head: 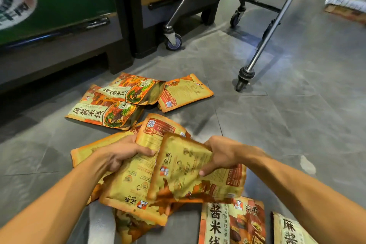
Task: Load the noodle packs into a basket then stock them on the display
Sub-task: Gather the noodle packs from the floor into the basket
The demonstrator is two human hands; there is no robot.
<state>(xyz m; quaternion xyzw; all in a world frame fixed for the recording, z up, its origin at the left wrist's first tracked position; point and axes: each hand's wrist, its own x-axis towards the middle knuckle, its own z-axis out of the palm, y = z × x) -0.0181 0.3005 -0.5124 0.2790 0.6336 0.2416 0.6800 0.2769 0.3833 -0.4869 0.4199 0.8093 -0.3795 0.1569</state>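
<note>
We see both hands holding a bunch of yellow-orange noodle packs (138,182) above the grey tiled floor (287,125). The left hand (120,154) curls round the upper edge of the bunch, thumb on top; its fingers underneath are hidden. The right hand (221,154) pinches the top pack (188,166), thumb pressed on its printed back. How many packs the bunch holds we cannot tell. More packs lie on the floor: a loose group (126,101) near a green-fronted display unit (55,6), and two (233,222) cut off by the bottom edge. A wheeled metal trolley (245,73) stands beyond, its top out of frame.
</note>
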